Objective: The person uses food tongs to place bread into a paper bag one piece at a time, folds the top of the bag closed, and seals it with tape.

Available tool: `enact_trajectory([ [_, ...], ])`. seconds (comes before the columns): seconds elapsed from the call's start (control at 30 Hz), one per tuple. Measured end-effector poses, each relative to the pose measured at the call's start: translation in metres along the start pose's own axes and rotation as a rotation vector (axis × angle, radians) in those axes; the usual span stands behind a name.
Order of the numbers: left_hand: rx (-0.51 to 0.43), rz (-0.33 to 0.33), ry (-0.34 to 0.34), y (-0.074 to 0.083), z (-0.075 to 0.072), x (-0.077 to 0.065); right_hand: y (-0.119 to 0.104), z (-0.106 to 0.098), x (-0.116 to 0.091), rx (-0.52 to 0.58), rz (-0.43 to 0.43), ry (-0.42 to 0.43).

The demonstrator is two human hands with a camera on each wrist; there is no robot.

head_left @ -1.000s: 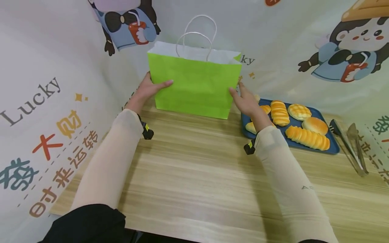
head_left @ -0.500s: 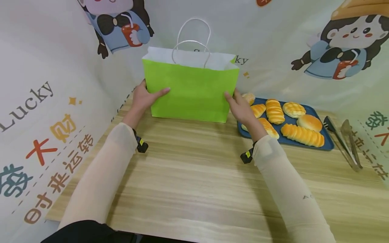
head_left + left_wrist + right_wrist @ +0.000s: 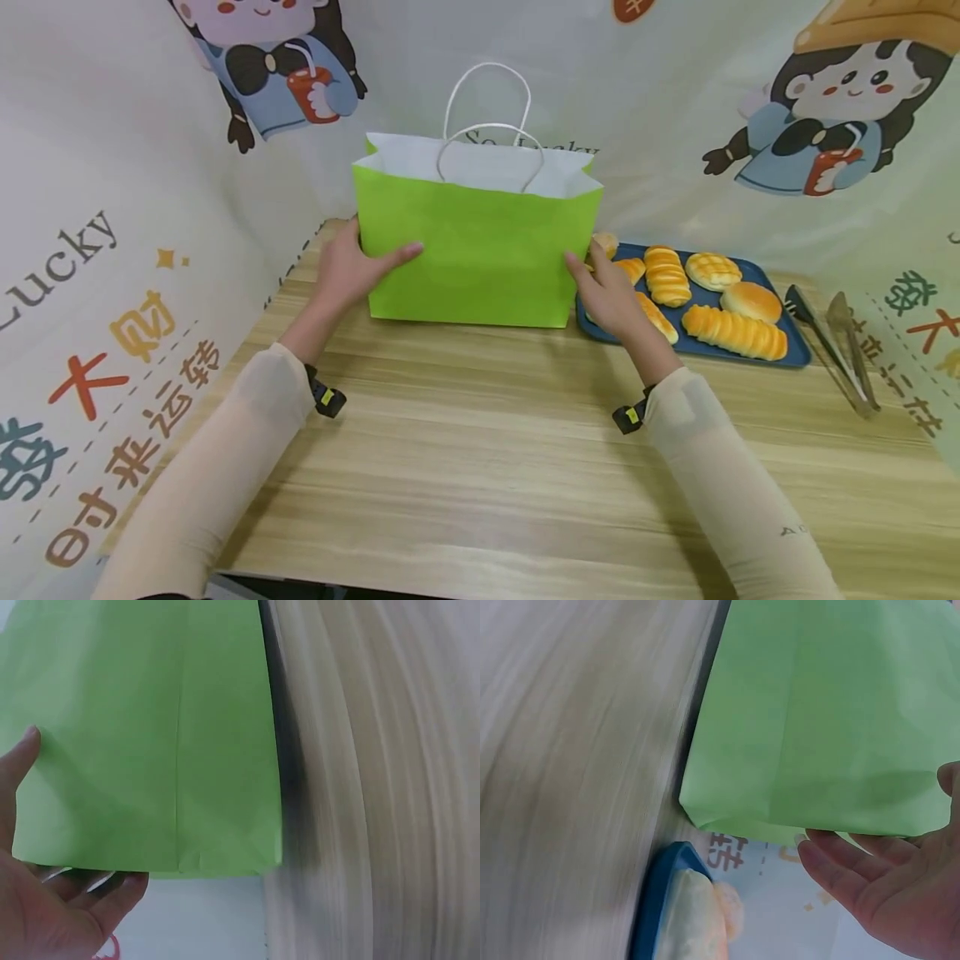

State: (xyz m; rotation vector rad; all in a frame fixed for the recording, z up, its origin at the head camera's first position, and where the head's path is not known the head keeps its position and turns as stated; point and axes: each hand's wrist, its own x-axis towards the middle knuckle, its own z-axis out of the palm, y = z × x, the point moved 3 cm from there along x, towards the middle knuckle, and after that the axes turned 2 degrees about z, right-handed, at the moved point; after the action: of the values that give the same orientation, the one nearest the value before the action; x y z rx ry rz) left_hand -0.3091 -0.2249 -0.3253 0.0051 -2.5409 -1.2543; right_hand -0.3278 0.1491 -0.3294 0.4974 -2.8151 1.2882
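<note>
A green paper bag [image 3: 480, 254] with a white inside and two white rope handles [image 3: 491, 127] stands upright at the back of the table, its mouth open. My left hand [image 3: 351, 262] grips its left side, thumb across the front and fingers round the side edge. On the opposite side my right hand [image 3: 609, 287] holds the bag the same way, thumb on the front face. The left wrist view shows fingers [image 3: 124, 896] at the bag's side edge. In the right wrist view the fingers [image 3: 840, 870] lie along the side of the bag [image 3: 832, 712].
A blue tray [image 3: 798, 354] with several bread rolls and buns [image 3: 735, 332] stands right of the bag, partly behind my right hand. Beyond it lie metal tongs [image 3: 855, 350] with a dark end. A printed cloth [image 3: 652, 108] hangs behind the wooden table [image 3: 465, 450].
The bag has come nearer to me with both hands holding its sides. More of its open mouth now shows. The head view has shifted a little.
</note>
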Motion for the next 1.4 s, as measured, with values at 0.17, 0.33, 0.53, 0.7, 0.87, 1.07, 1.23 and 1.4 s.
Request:
enact_trajectory([
  [0.17, 0.006, 0.011, 0.010, 0.009, 0.000, -0.019, -0.003, -0.007, -0.018, -0.025, -0.039, 0.016],
  [0.33, 0.040, 0.030, 0.011, 0.011, -0.002, -0.039, -0.005, -0.011, -0.033, -0.027, -0.055, 0.019],
  [0.53, 0.091, 0.084, -0.021, 0.015, -0.001, -0.062, -0.006, -0.016, -0.054, -0.037, -0.021, 0.039],
  [0.7, 0.120, 0.107, -0.052, 0.017, -0.003, -0.079, -0.007, -0.019, -0.070, -0.047, -0.033, 0.039],
  [0.87, 0.113, 0.128, -0.116, 0.016, -0.006, -0.093, -0.005, -0.018, -0.083, -0.046, -0.039, 0.005],
  [1.07, 0.074, 0.140, -0.198, 0.019, -0.008, -0.105, -0.006, -0.017, -0.093, -0.060, -0.048, 0.002],
  [1.23, 0.043, 0.108, -0.232, 0.020, -0.015, -0.115, -0.007, -0.017, -0.102, -0.064, -0.049, -0.005],
  [1.4, -0.032, 0.173, -0.105, 0.030, -0.031, -0.104, -0.006, -0.017, -0.102, -0.044, -0.051, -0.017],
])
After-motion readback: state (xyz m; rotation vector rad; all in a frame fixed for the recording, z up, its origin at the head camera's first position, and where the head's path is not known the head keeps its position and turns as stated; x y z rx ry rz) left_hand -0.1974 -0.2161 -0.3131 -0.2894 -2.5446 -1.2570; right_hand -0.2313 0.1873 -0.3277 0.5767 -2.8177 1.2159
